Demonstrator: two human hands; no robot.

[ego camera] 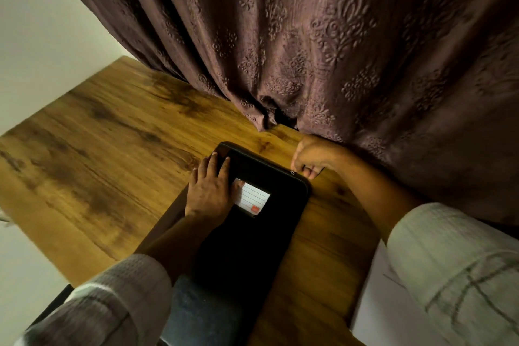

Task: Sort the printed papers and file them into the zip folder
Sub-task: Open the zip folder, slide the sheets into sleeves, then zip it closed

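Zip folder: black, lying flat on the wooden table straight in front of me, near end reaching the table edge; lined label card on its cover.
Left hand: spread flat on the cover's far left part, fingers straight, pressing it down; thumb tip touches the label card.
Right hand: fingers curled at the folder's far right edge, thumb and forefinger seemingly pinching the zipper pull.
Printed papers: white sheets on the table at my right, partly under my right sleeve; well apart from the folder, not yet filed.
How the folder handles: I judge it light, padded fabric over a fairly stiff board, so it slides on smooth wood unless pinned down.
Where to hold: flat palm on the cover, the pull pinched by its tab; corners may snag the zip.
How the papers handle: thin, floppy, easily creased; I would lift them by a long edge.
Behind: brown embossed curtain draped onto the table's far side.
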